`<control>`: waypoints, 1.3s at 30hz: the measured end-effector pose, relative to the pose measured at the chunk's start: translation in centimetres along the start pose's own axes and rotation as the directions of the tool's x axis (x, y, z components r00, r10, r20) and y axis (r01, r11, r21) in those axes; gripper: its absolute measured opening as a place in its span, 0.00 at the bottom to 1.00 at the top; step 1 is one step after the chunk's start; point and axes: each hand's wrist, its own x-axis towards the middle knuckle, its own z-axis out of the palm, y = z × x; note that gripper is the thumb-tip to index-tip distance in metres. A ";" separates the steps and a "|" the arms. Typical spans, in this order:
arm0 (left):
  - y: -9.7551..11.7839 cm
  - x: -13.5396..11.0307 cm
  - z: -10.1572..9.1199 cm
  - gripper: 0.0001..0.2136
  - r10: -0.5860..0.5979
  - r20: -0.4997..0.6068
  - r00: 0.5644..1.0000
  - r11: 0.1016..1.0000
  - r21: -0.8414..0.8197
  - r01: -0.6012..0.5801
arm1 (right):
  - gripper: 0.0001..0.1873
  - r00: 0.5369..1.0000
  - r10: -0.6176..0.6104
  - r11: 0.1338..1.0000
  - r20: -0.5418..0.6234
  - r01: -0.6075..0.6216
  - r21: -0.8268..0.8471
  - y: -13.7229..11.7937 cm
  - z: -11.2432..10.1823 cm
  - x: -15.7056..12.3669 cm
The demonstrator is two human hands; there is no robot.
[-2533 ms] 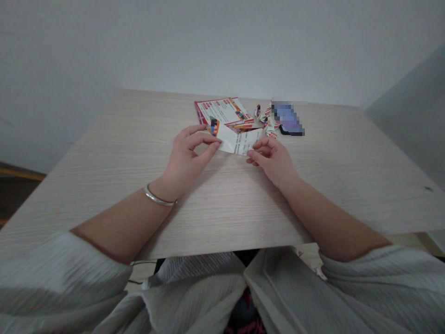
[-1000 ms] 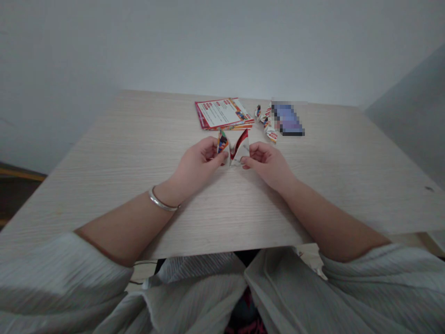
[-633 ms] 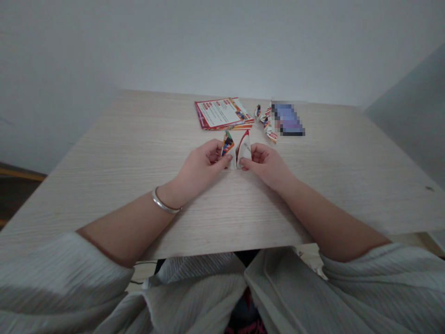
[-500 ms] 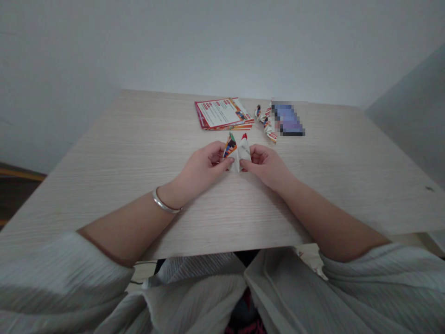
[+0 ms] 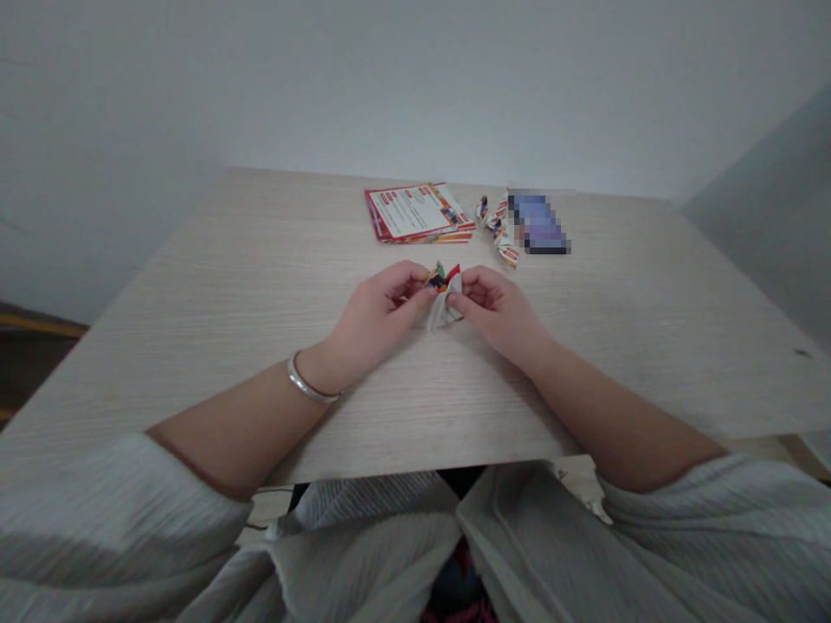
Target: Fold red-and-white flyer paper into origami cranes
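Observation:
Between my two hands is a small piece of folded paper [image 5: 444,310], white with red, green, orange and dark printed patches. My left hand [image 5: 389,307], with a silver bangle at its wrist, pinches the paper's left side between thumb and fingers. On the opposite side, my right hand [image 5: 497,310] pinches it the same way, thumb toward me. The paper is held just above the tabletop, its white lower part pointing toward me. Fingertips behind the paper are partly hidden.
A stack of printed sheets [image 5: 419,212] with red borders lies beyond my hands on the pale wooden table [image 5: 260,260]. Right of it are several small folded paper pieces [image 5: 499,232], beside a blurred-out phone-like object [image 5: 540,223]. A wall rises behind the table.
The two upright points of the folded paper have come closer together and lower, and the paper has turned and bunched up between my fingers. Both hands keep their pinch.

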 end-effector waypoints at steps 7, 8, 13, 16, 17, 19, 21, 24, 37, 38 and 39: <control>0.2 -0.1 0.2 0.03 0.031 -0.065 0.997 0.999 0.008 -0.031 | 0.12 0.992 -0.092 0.995 -0.085 0.089 -0.046 -0.8 0.0 -0.2; 0.3 -0.1 0.2 0.03 0.040 -0.081 0.996 0.999 -0.002 -0.040 | 0.12 0.991 -0.096 0.994 -0.089 0.092 -0.053 -0.8 0.1 -0.2; 0.7 -0.2 0.2 0.06 0.037 -0.080 0.996 0.999 0.039 -0.034 | 0.12 0.985 -0.127 0.989 -0.117 0.117 -0.085 -1.0 0.2 -0.6; 0.9 -0.3 0.2 0.08 0.030 -0.070 0.997 1.000 0.008 -0.029 | 0.10 0.981 -0.156 0.984 -0.118 0.143 -0.107 -1.5 0.2 -0.8; 0.9 -0.3 0.2 0.08 0.031 -0.066 0.997 0.999 -0.005 -0.032 | 0.10 0.979 -0.168 0.981 -0.114 0.155 -0.115 -1.7 0.1 -0.9; 0.9 -0.3 0.2 0.07 0.052 -0.062 0.997 0.999 -0.002 -0.052 | 0.08 0.975 -0.203 0.973 -0.091 0.191 -0.129 -1.8 0.1 -1.0; 0.8 -0.3 0.2 0.06 0.085 -0.051 0.995 0.996 0.034 -0.083 | 0.06 0.970 -0.236 0.965 -0.066 0.225 -0.136 -1.8 0.1 -1.0; 0.9 -0.3 0.0 0.05 0.133 -0.027 0.991 0.987 0.088 -0.130 | 0.03 0.961 -0.272 0.954 -0.053 0.262 -0.146 -1.4 0.3 -0.9; 1.2 -0.3 -0.1 0.04 0.203 0.078 0.976 0.939 0.268 -0.217 | 0.02 0.947 -0.316 0.935 -0.063 0.299 -0.191 -1.1 0.1 -0.5; 1.0 -0.2 0.0 0.04 0.168 0.082 0.982 0.949 0.258 -0.184 | 0.02 0.949 -0.307 0.940 -0.078 0.289 -0.179 -0.9 0.1 -0.5; 0.8 -0.2 0.0 0.04 0.129 0.087 0.988 0.958 0.246 -0.147 | 0.03 0.952 -0.293 0.947 -0.085 0.276 -0.165 -0.7 0.1 -0.4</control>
